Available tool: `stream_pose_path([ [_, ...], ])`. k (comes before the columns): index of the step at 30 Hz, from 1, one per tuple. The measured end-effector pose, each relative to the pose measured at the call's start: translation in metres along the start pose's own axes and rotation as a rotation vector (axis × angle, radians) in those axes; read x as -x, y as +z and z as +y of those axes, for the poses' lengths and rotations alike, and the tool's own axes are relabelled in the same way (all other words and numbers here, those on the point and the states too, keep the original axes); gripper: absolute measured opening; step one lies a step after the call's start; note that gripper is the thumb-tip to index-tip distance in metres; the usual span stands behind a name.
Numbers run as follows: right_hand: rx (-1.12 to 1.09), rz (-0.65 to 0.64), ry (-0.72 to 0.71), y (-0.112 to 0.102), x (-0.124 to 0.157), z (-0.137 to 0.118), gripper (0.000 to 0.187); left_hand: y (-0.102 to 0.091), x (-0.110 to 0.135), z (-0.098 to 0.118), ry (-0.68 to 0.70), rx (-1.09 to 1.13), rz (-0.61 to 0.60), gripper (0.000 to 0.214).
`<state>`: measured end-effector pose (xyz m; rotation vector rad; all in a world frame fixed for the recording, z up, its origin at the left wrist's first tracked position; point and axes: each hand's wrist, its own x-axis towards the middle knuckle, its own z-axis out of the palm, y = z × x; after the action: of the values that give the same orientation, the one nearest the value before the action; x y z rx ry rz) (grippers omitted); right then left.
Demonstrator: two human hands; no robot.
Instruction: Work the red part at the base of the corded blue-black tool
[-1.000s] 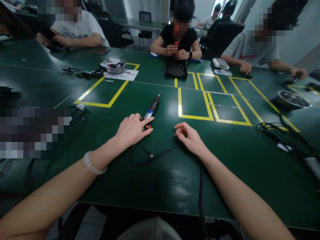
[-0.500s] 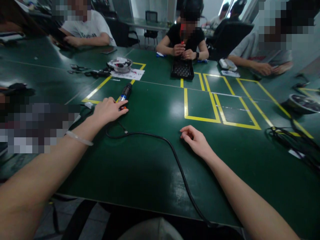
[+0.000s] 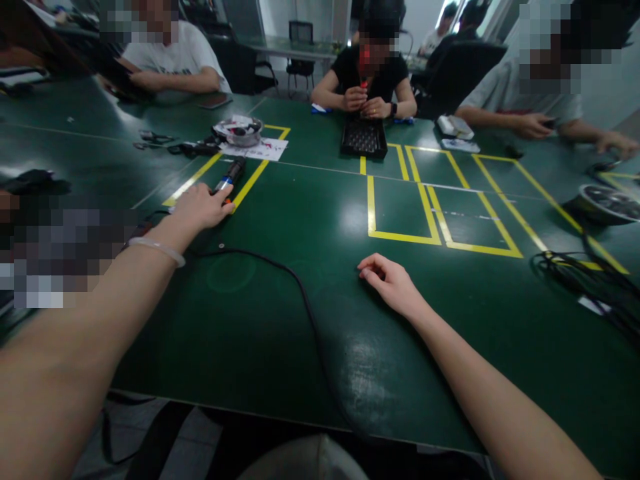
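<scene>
My left hand reaches forward over the table and is closed around a corded tool with a black and blue body, perhaps an electric screwdriver. A bit of orange shows at the tool's near end, and the palm hides the rest of its grip. The black cable runs from beneath my left wrist across the table to the near edge. My right hand rests on the green tabletop with fingers loosely curled, thumb near the fingertips, and nothing visible in them.
Yellow tape frames mark the tabletop. A clear bowl of parts stands on paper beyond my left hand. Across the table a person works over a black tray. Coiled cables and a round metal container lie at right.
My left hand has slid the tool leftward and slightly back to the left tape frame, dragging the cable left. My right hand has barely moved. The co-worker at far right has stretched out an arm.
</scene>
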<state>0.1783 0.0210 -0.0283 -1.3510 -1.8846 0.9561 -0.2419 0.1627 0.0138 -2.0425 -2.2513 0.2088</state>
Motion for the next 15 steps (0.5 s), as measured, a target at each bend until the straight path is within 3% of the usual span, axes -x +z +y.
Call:
stream_pose_path([
  [10,0.028,-0.009,-0.013,0.002,0.000,0.001,0.014,0.002,0.013,0.009,0.013,-0.026,0.047,0.066],
  [15,0.034,-0.004,-0.015,0.002,0.000,0.001,0.013,0.006,0.029,0.025,0.017,-0.016,0.073,0.066],
])
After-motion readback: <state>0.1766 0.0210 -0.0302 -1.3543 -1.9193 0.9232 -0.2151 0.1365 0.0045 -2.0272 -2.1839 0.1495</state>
